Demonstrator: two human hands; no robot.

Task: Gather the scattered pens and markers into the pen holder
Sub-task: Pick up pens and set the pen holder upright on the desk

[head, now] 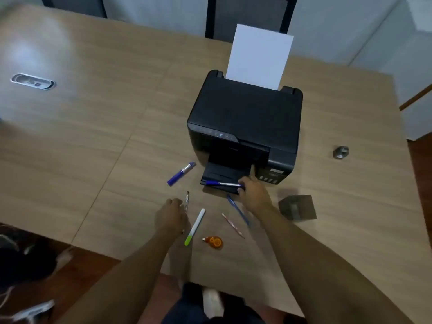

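My right hand [253, 194] pinches one end of a blue pen [222, 183] that lies across the printer's output tray. My left hand [170, 215] is curled on a clear ballpoint pen [187, 200] on the table. Loose on the wood lie a purple marker [181, 173], a white highlighter with a green cap [195, 226], a blue pen [237, 210] partly under my right wrist, and a thin reddish pencil [232, 225]. The grey mesh pen holder [297, 208] stands to the right of my right forearm.
A black printer [245, 118] with a white sheet [259, 57] upright in its feeder sits mid-table. An orange correction tape [214, 242] lies near the front edge. A small metal object [340, 152] is at right, a cable port [32, 81] far left.
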